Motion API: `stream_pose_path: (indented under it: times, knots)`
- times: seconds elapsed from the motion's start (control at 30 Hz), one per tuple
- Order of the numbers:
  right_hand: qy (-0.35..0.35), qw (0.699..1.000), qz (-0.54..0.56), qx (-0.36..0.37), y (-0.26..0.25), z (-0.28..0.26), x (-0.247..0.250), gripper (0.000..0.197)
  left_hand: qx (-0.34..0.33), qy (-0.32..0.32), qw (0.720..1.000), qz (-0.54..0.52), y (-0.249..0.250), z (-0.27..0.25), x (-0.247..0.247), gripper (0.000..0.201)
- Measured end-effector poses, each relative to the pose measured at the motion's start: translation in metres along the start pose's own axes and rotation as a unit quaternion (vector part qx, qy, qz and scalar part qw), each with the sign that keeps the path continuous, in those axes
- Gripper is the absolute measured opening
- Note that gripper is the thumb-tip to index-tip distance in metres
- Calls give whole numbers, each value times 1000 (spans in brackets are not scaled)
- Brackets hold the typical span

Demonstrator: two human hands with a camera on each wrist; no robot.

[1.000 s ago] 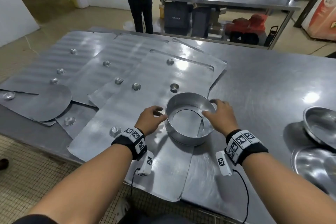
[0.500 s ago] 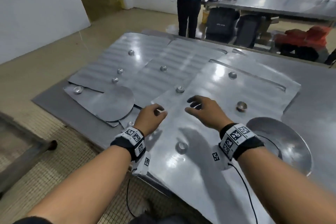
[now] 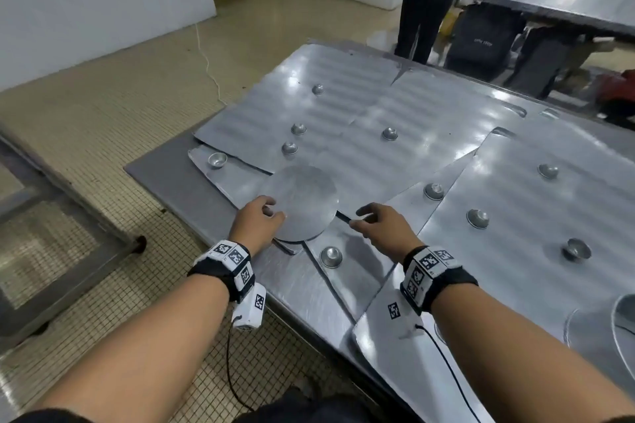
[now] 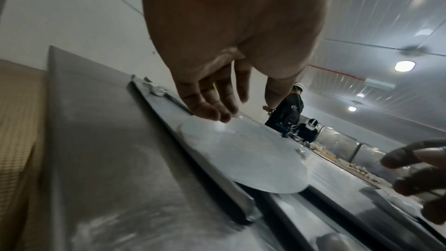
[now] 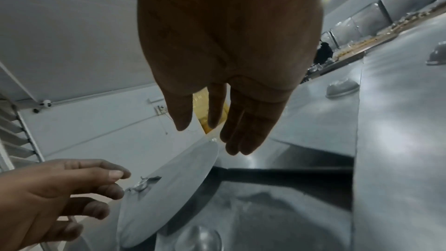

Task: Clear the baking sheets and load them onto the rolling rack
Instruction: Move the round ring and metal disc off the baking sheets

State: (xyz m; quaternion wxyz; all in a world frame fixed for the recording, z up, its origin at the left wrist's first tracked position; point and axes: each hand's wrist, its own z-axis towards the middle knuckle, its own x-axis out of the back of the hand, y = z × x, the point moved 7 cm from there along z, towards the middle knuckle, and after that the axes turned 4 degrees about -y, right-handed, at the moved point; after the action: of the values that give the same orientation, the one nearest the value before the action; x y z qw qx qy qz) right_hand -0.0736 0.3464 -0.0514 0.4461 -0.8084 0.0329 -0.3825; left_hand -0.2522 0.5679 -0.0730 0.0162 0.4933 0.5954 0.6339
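Several flat metal baking sheets (image 3: 360, 134) lie overlapping on the steel table (image 3: 165, 175), with small metal cups (image 3: 298, 129) scattered on them. A round flat metal disc (image 3: 304, 201) (image 4: 243, 156) (image 5: 169, 182) rests on the near left sheets. My left hand (image 3: 266, 215) hovers at the disc's near left rim with its fingers (image 4: 212, 114) loosely spread; whether they touch is unclear. My right hand (image 3: 364, 218) is just right of the disc, fingers (image 5: 241, 140) straight above its edge. Neither hand holds anything.
A metal frame (image 3: 68, 216) stands on the tiled floor left of the table; rack slats (image 5: 17, 131) show at the left. A person in dark clothes (image 3: 422, 0) stands beyond the table. A round pan rim (image 3: 625, 316) sits at the far right.
Both hands have left the round cake ring and moved left across the sheets to the flat disc. The head view has swung left with them.
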Motion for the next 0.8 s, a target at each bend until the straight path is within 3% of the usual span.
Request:
stream_pose_path:
  times: [0.17, 0.43, 0.63, 0.7, 0.8]
  knots:
    - [-1, 998, 42, -42, 16, 21, -27, 42, 17, 1, 999, 34, -20, 26, 14, 58]
    - [-2, 995, 63, -77, 23, 46, -44, 63, 38, -30, 998, 29, -40, 56, 0, 71]
    - [-16, 992, 81, -96, 18, 61, -56, 71, 28, -45, 998, -39, -46, 62, -7, 49]
    - [-18, 991, 83, -104, 20, 64, -59, 60, 38, -56, 996, -66, -51, 61, -9, 54]
    - [-11, 991, 82, -107, 23, 65, -59, 28, 38, -53, 994, -87, -56, 60, -8, 52]
